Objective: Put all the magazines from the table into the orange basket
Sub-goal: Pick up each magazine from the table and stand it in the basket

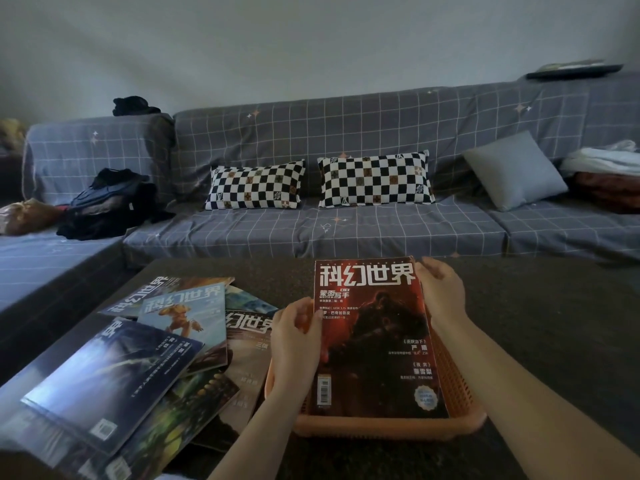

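I see the red magazine (374, 341) lying over the orange basket (460, 386), its far end sticking out past the basket's far rim. My left hand (296, 344) pinches its left edge; my right hand (441, 289) grips its far right corner. The other magazines (145, 358) lie fanned left of the basket.

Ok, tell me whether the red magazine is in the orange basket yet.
Partly in: the red magazine lies over the orange basket, both hands at its edges.
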The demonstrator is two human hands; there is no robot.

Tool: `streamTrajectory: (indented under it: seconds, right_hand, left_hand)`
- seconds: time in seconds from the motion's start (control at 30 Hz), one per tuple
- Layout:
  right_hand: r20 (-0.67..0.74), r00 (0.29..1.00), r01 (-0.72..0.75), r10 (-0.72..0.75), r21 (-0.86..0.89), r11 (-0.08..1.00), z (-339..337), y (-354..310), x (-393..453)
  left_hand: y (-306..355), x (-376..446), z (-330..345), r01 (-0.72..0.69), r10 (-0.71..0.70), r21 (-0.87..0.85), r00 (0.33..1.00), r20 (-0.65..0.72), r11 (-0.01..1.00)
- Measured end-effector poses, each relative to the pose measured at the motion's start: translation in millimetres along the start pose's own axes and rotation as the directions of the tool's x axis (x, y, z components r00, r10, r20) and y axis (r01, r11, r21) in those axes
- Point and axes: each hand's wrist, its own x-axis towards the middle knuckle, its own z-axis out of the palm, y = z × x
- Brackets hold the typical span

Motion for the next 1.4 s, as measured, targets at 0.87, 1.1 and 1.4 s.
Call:
streamTrajectory:
  seconds: [0.87, 1.1, 1.4]
  right_hand:
    - [0.701, 0.713, 0.23, -0.007, -0.225, 0.947, 188, 18, -178]
    - [0.76, 0.643, 0.32, 0.099, -0.384, 0.866, 246, 34, -185]
    - [0.713, 0.688, 0.402, 0.134, -0.528, 0.748, 294, 43, -175]
  left_hand:
    - [-100, -1, -155, 0.212, -0.165, 0.146, 0.946, -0.281, 0.966]
    - [-149, -1, -188, 0.41, -0.278, 0.286, 0.87, -0.406, 0.866]
    - [-172, 6, -210, 0.542, -0.449, 0.109, 0.778, -0.44, 0.833]
